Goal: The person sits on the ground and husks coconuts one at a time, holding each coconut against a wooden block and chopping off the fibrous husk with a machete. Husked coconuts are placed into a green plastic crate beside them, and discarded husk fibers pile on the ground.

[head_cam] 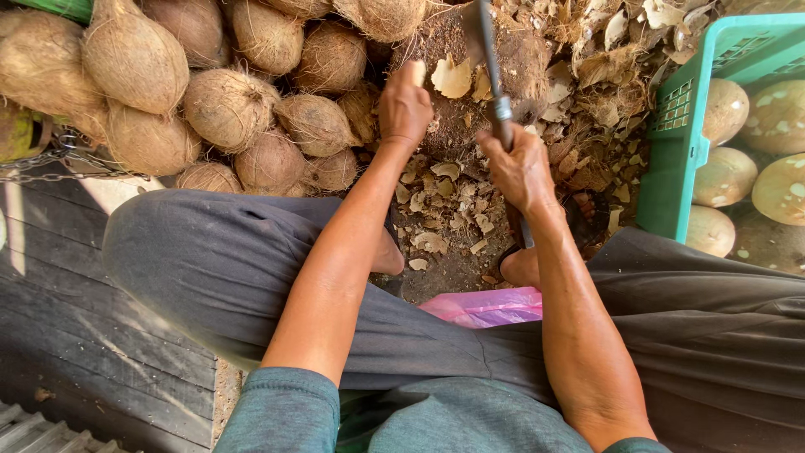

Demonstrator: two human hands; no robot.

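Coconuts point(226, 105) are stacked up tight on the left, husks touching each other, so no spare room that side. Right hand point(518, 168) is wrapped around the handle of a big knife point(490, 59), blade angled up over a dark chopping block point(470, 92). Left hand point(405, 105) rests on the block's near edge, fingers curled; can't tell if it's holding anything. Husk scraps point(444, 210) cover the narrow strip of ground between the knees. Green crate point(700, 109) of peeled coconuts sits hard against the right side.
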